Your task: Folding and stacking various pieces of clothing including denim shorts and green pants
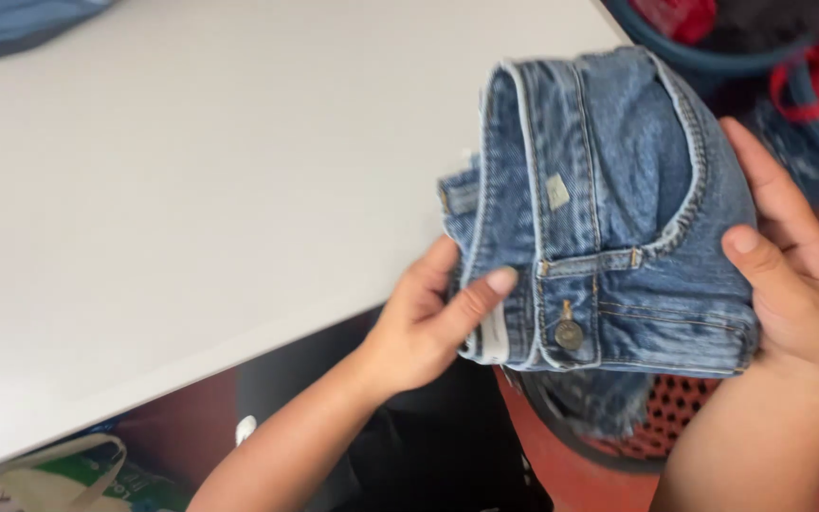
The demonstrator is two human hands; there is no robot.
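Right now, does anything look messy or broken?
The jeans held between the left hand and right hand have a frayed, ragged edge hanging underneath. Nothing else looks spilled or broken on the white table.

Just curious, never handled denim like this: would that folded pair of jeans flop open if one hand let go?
Probably yes. The folded jeans are soft cloth, and a frayed end already sags below the bundle. The left hand and right hand press from both sides, which suggests the fold needs holding. The thick seams likely give some stiffness.

White table [191, 190] lies bare left of the folded jeans [609, 218]; baskets [713, 57] seemingly crowd the right
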